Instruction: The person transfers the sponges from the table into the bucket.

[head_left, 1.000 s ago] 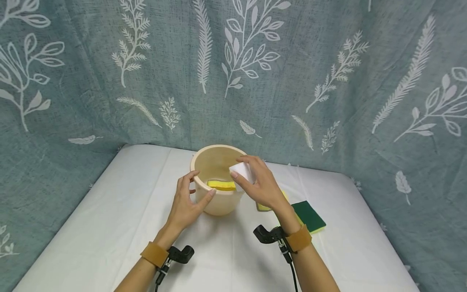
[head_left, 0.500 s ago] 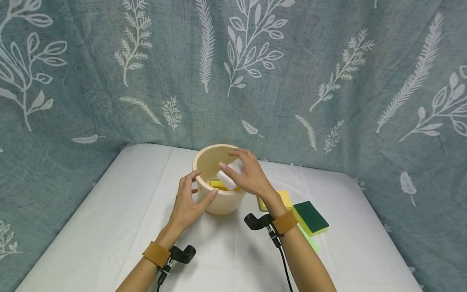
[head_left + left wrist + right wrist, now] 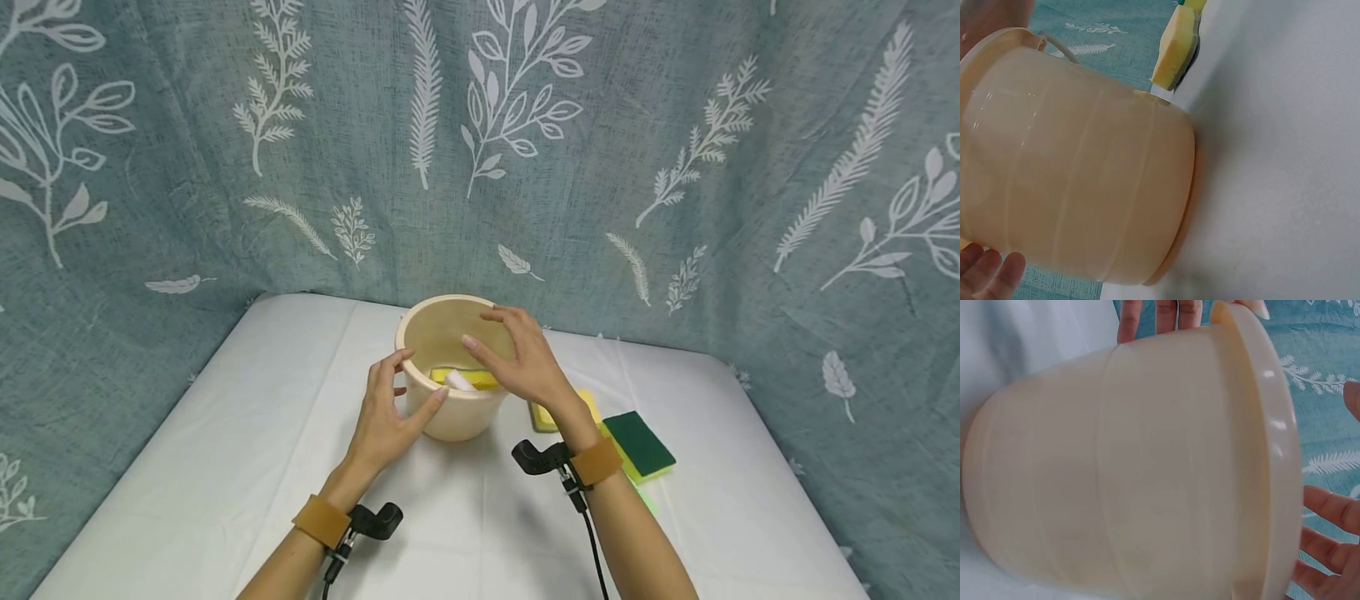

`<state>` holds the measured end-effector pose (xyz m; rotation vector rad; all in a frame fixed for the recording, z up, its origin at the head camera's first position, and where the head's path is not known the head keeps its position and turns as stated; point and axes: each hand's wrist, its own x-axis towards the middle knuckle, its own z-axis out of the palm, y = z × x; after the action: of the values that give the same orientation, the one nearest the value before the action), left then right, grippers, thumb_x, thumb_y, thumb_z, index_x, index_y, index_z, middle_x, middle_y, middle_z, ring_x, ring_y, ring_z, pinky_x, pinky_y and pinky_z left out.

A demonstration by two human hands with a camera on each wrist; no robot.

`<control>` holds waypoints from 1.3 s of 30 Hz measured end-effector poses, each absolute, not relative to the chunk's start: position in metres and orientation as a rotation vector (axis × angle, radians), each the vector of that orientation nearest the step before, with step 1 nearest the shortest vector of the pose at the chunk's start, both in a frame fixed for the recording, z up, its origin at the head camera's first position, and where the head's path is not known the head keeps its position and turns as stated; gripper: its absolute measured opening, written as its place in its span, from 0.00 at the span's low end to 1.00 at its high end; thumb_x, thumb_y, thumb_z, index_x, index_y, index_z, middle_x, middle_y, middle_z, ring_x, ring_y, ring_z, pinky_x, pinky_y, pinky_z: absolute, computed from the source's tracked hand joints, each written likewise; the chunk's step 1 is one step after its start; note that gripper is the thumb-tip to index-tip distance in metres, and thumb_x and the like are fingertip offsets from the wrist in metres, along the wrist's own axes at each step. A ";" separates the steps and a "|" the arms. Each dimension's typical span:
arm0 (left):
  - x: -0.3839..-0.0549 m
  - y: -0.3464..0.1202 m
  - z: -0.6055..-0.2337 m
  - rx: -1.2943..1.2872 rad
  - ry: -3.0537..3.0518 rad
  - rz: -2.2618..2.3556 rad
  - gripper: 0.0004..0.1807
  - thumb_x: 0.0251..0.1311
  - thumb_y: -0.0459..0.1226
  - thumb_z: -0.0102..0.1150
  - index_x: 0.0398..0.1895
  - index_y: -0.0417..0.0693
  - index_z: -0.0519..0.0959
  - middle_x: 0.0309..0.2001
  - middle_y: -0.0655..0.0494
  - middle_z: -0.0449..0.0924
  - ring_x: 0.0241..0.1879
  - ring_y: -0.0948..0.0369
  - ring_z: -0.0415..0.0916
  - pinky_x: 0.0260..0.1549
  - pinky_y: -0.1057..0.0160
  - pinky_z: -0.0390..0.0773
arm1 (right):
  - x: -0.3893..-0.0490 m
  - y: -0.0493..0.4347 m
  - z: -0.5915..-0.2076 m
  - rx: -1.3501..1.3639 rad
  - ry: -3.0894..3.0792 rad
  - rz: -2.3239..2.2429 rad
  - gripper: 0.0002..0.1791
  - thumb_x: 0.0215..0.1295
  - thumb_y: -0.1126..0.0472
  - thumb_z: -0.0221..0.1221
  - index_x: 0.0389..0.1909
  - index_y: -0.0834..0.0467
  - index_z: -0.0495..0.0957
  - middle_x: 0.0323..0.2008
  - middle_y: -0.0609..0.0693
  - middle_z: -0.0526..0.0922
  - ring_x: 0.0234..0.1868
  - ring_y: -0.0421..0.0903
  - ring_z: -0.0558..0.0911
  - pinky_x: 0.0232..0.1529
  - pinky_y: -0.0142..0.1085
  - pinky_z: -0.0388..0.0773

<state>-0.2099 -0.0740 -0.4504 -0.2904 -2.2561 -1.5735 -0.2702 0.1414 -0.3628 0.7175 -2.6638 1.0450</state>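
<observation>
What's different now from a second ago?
The right hand has let go of the white block, which went down and leftward into the bucket, by the yellow sponge in there. The left hand stays at the bucket's rim; the bucket and the green-topped sponge outside stayed put.

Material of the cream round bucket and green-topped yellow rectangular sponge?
Cream round bucket: probably moulded plastic, semi-gloss; bright highlights on its smooth rim. Green-topped yellow rectangular sponge: likely foam with a matte scouring layer, given the dull dark-green face over a yellow edge; exact fibre unclear.
</observation>
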 end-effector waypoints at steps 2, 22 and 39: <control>-0.210 -0.073 -0.449 -0.287 -2.256 -1.576 0.42 0.62 0.48 0.70 0.74 0.44 0.63 0.68 0.40 0.62 0.65 0.49 0.67 0.58 0.46 0.78 | -0.267 0.147 -0.362 0.706 -2.659 1.051 0.33 0.69 0.39 0.61 0.67 0.56 0.74 0.72 0.57 0.67 0.74 0.57 0.63 0.70 0.61 0.64; -0.211 -0.073 -0.451 -0.295 -2.229 -1.577 0.41 0.61 0.49 0.71 0.73 0.47 0.64 0.67 0.42 0.63 0.64 0.50 0.67 0.57 0.44 0.79 | -0.212 0.235 -0.381 0.560 -2.610 0.947 0.30 0.69 0.49 0.65 0.67 0.59 0.73 0.71 0.60 0.67 0.73 0.61 0.62 0.66 0.67 0.61; -0.211 -0.074 -0.452 -0.290 -2.241 -1.579 0.42 0.61 0.50 0.70 0.74 0.47 0.63 0.68 0.42 0.62 0.65 0.50 0.66 0.58 0.46 0.78 | -0.168 0.286 -0.447 0.316 -2.701 0.671 0.34 0.67 0.45 0.67 0.66 0.63 0.73 0.67 0.66 0.69 0.69 0.67 0.64 0.59 0.71 0.68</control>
<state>-0.2106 -0.0741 -0.4521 -0.2902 -2.2406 -1.5792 -0.1684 0.2863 -0.4473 0.3163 -2.7012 0.6710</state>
